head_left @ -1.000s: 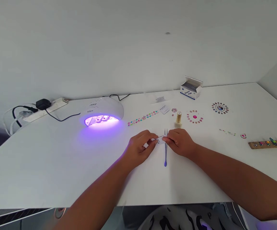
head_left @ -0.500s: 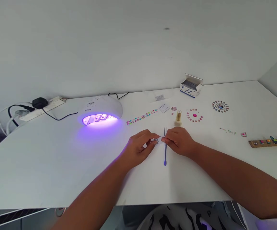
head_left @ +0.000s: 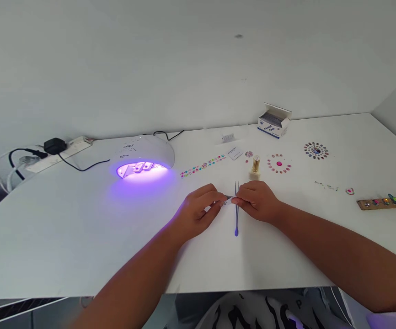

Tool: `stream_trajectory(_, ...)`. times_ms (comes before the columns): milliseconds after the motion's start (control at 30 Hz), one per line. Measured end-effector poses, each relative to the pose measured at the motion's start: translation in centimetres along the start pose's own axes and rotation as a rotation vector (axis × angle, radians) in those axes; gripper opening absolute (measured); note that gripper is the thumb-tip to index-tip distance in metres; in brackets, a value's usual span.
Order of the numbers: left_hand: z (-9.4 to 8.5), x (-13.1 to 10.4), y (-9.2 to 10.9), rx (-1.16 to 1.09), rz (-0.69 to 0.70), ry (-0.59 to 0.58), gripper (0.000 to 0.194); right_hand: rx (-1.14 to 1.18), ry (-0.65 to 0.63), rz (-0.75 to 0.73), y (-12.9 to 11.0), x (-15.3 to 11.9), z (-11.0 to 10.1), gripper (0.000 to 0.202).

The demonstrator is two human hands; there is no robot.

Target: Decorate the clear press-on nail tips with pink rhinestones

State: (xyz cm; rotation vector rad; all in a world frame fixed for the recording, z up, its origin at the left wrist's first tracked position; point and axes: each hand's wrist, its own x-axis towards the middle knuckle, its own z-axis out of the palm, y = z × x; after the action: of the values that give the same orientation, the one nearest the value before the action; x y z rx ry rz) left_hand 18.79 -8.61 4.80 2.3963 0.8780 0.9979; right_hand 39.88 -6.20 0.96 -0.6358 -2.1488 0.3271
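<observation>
Between my hands is a small white packet [head_left: 229, 200] with a dark edge, mostly covered by fingers. My left hand [head_left: 201, 208] pinches its left end with thumb and index finger. At the other end, my right hand [head_left: 257, 200] grips it with closed fingers. Just beneath lie blue-purple tweezers [head_left: 236, 224], points away from me, on the white table [head_left: 115, 246]. Beyond my right hand stands a small bottle with a gold cap [head_left: 255, 164]. A printed white square [head_left: 235, 153] lies flat farther back.
To the left a white nail lamp [head_left: 146, 151] glows purple, near a power strip [head_left: 71, 153] with cables. An open alcohol pads box [head_left: 271, 128] stands by the wall. Strips and rings of colourful gems [head_left: 203, 167] lie about. At right is a brown strip with decorated nail tips [head_left: 383, 204].
The packet has turned slightly between my fingers, and its dark edge shows more. Both hands keep their grip in nearly the same place. The view has shifted very slightly.
</observation>
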Motion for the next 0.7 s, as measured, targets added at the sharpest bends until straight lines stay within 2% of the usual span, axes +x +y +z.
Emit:
stream_trajectory(200,-0.37,0.18,0.16,0.011,0.002,-0.123,0.016,0.101,-0.043,0.003,0.25,-0.13,0.09,0.038)
stream_trajectory(267,-0.62,0.23,0.18,0.023,0.051,-0.183,0.016,0.236,-0.072,0.049,0.30,-0.13,0.03,0.037)
stream_trajectory(400,-0.84,0.34,0.33,0.061,0.200,-0.279,0.019,0.563,-0.144,0.231,0.15,0.02,-0.03,0.041)
stream_trajectory(533,-0.44,0.42,0.67,0.200,0.285,-0.217,0.023,0.764,-0.207,0.352,-0.23,0.17,0.09,0.046)
stream_trajectory(700,0.05,0.36,0.72,0.268,0.349,-0.136,0.023,0.810,-0.278,0.377,-0.43,0.12,0.12,0.044)
